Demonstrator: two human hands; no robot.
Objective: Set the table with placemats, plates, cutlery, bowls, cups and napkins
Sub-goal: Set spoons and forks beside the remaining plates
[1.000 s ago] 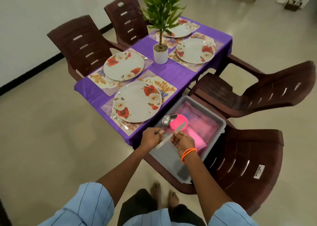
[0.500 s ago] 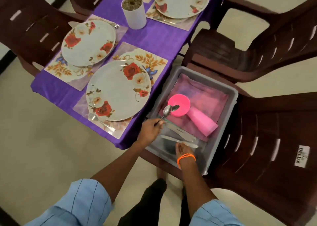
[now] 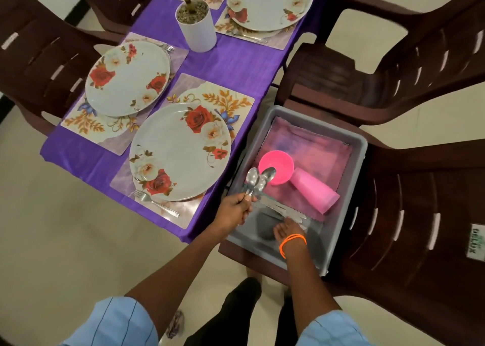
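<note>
A person's left hand (image 3: 233,210) grips a bunch of steel spoons (image 3: 258,179) by their handles, bowls raised over the near-left corner of a grey plastic tub (image 3: 359,146) resting on a brown plastic chair (image 3: 420,240). The right hand (image 3: 287,228), an orange band (image 3: 292,243) at the wrist, reaches into the tub and touches the knives (image 3: 280,209) lying there. Inside, at 1 o'clock from the spoons, a pink bowl (image 3: 280,162) sits beside a tipped pink cup (image 3: 313,193) on pink napkins (image 3: 315,148). At 9 o'clock from the tub, a floral plate (image 3: 178,151) sits on a placemat (image 3: 236,101) with a fork (image 3: 156,204) on the purple tablecloth (image 3: 236,64); a white plant pot (image 3: 195,26) stands at 11 o'clock.
</note>
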